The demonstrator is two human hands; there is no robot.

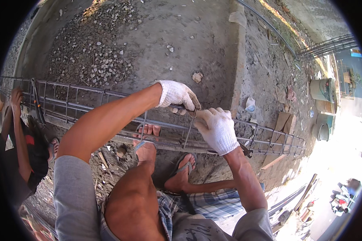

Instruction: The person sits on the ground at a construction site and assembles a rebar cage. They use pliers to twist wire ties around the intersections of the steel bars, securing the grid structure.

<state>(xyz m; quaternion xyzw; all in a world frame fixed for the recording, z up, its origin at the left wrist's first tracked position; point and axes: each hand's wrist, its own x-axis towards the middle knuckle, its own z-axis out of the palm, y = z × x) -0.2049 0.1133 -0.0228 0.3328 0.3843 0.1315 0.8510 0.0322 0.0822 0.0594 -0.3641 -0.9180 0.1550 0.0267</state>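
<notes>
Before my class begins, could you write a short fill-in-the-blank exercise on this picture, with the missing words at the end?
1. The person's left hand and right hand wear gloves coloured ____.
2. Altogether, ____ gloved hands are at the metal cage.
3. Another person's bare hand is near the picture's ____ edge.
4. The glove wearer's sleeve is coloured ____.

Missing words: white; two; left; gray.
</notes>
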